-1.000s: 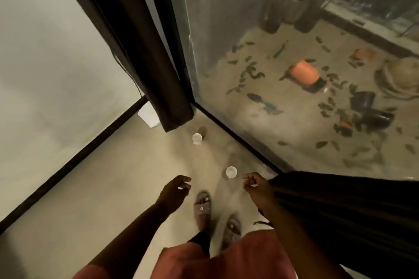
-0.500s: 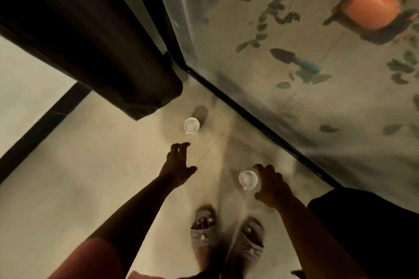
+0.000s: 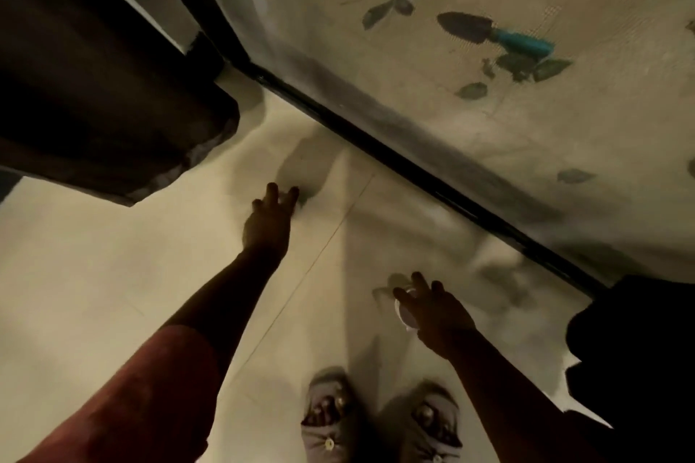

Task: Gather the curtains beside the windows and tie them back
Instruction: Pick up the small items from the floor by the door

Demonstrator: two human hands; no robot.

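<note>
Head view: left hand [image 3: 267,225] reached down, fingers spread, over the floor [image 3: 94,274]; right hand [image 3: 438,312], fingers spread, touched a cup [image 3: 406,314]. Curtains [image 3: 105,113] hung at the floor's left edge.

floor [image 3: 113,274]: smooth pale tile, matt, one thin joint line across it
left curtain [image 3: 94,105]: dark woven cloth, matt, hem ragged and slightly sheer at the edge
right curtain [image 3: 639,350]: dark cloth, matt, weave too dim to tell
window frame [image 3: 413,169]: black, smooth, with a faint sheen; metal or plastic cannot be told
window glass [image 3: 376,68]: clear pane, hazy and smeared
ground outside [image 3: 564,143]: rough, grainy pale surface
trowel [image 3: 496,35]: dull dark blade, glossy blue plastic-looking handle
small cup [image 3: 407,316]: translucent, plastic-looking
sandals [image 3: 331,421]: grey cloth straps, matt, small shiny studs
sleeve [image 3: 150,398]: reddish cloth, matt
</note>
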